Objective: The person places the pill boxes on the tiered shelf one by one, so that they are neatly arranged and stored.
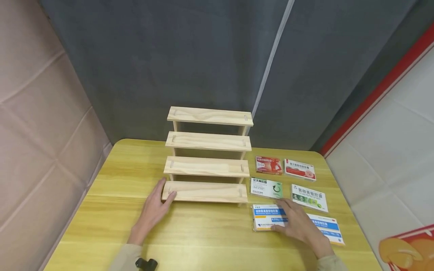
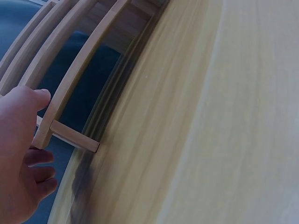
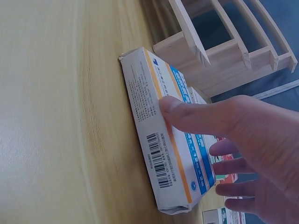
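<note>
A pale wooden rack (image 1: 206,191) with stepped shelf boards stands at the middle of the table. My left hand (image 1: 154,212) holds the left end of its lowest board, thumb on top and fingers beneath. In the left wrist view the thumb (image 2: 41,98) shows against the wood. To the right, my right hand (image 1: 296,222) spans a white medicine box (image 1: 266,217) with blue and orange stripes, which lies flat. The right wrist view shows the thumb (image 3: 172,104) at the near top edge of this box and the fingertips (image 3: 222,148) along its far edge.
Beside the rack lie a red box (image 1: 269,165), a white-and-red box (image 1: 300,169), a white-and-green box (image 1: 266,188) and another green-printed box (image 1: 309,197). A second blue-striped box (image 1: 329,229) sits partly behind my right hand. A dark curtain (image 1: 169,56) hangs behind.
</note>
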The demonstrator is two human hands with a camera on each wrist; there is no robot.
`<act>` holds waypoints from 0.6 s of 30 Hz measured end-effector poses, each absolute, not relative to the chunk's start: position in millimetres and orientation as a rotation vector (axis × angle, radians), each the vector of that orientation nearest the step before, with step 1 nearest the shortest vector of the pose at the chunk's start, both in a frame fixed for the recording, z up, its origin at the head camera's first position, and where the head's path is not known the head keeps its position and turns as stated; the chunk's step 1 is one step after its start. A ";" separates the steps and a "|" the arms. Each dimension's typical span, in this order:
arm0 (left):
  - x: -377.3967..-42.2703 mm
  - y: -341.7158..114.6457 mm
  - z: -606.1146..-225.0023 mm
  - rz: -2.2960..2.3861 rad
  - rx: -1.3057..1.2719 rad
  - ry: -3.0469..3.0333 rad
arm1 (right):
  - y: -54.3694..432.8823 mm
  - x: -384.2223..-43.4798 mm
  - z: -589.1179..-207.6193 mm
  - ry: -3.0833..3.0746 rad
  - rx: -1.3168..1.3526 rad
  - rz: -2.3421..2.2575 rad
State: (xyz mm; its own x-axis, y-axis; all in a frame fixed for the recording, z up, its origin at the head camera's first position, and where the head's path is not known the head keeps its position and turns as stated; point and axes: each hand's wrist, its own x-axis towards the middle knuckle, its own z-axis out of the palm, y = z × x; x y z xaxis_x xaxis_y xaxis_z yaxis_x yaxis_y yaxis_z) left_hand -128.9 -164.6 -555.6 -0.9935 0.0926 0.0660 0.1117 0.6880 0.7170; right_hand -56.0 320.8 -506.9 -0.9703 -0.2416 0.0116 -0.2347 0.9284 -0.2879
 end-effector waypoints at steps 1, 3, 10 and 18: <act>-129.2 -164.0 -555.9 -1.223 -0.172 -2.864 | 321.3 -55.2 -506.8 3.047 -0.361 -0.460; -130.0 -162.9 -556.5 -1.229 -0.167 -2.868 | 322.1 -54.1 -506.5 3.015 -0.327 -0.468; -131.3 -161.7 -559.1 -1.285 -0.154 -2.840 | 324.6 -52.2 -507.2 2.931 -0.284 -0.491; -129.5 -160.7 -559.6 -1.356 -0.140 -2.813 | 329.0 -51.7 -510.9 2.928 -0.281 -0.508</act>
State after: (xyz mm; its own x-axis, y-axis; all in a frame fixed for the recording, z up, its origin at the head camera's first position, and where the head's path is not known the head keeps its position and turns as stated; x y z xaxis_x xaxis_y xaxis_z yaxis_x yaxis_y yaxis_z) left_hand -129.5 -160.7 -559.6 -0.9959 0.0737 0.0527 0.0872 0.6197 0.7799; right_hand -51.7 329.0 -510.9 -0.9701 -0.2102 -0.1215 -0.1570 0.9248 -0.3467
